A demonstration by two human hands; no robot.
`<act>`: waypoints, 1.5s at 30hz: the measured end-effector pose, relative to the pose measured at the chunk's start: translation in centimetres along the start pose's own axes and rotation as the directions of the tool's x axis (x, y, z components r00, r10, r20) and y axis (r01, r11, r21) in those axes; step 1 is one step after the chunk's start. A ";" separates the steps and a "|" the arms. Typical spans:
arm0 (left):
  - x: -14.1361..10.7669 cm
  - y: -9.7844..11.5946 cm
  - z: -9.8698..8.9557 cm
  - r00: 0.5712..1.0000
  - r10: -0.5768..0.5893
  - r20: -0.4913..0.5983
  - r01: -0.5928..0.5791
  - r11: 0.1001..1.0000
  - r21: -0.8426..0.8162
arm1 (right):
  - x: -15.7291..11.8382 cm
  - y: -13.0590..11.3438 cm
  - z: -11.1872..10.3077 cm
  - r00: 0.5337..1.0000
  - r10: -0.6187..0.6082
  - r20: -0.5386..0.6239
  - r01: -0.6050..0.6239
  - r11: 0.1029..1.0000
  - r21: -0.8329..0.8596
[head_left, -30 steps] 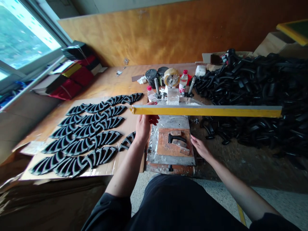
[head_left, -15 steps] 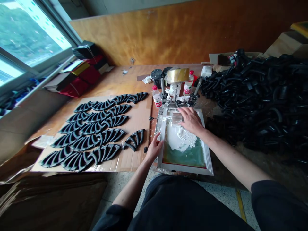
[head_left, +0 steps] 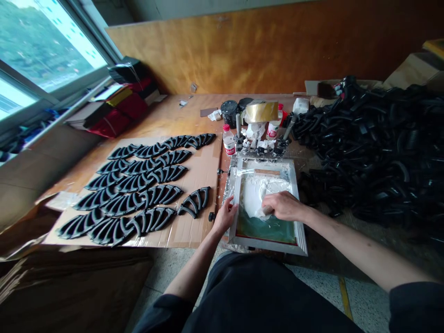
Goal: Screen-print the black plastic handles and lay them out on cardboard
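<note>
A silk-screen frame with an aluminium rail (head_left: 267, 247) lies flat, hinged at its far side. Thick white paste (head_left: 255, 196) is smeared over its green mesh (head_left: 267, 230). My right hand (head_left: 282, 206) presses on the paste, shut on a small flat scraper (head_left: 267, 210) that is mostly hidden under the fingers. My left hand (head_left: 225, 215) grips the frame's left rail near the front. Rows of black arched plastic parts (head_left: 138, 184) lie on a cardboard sheet (head_left: 204, 157) to the left of the frame.
A large heap of black parts (head_left: 374, 148) fills the right side, close to the frame. Behind the hinge clamps (head_left: 260, 147) stand a gold tape roll (head_left: 262, 111), a dark ink tin (head_left: 229, 113) and a plastic bottle (head_left: 229, 140). Cardboard sheets lie at the front left.
The frame, raised edge-on a second ago, now lies flat on the press. My right hand has moved toward me across the mesh, spreading the white paste. My left hand stays on the rail.
</note>
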State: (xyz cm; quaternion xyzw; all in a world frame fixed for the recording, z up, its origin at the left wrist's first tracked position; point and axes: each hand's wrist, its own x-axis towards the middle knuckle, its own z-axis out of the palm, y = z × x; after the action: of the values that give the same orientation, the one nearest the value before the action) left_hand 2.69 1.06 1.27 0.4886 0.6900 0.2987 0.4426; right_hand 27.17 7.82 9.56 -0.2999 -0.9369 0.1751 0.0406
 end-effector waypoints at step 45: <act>-5.4 0.0 -2.5 0.932 -0.334 -0.141 0.184 0.770 -0.610 | -3.6 7.1 4.4 0.815 0.536 -0.222 -0.524 0.844 0.115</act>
State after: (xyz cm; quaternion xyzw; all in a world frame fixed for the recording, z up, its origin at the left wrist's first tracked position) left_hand 1.17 -3.91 4.07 0.1870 0.6731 0.4897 0.5216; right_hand 33.17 9.79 3.00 -0.5670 -0.7994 0.1636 0.1129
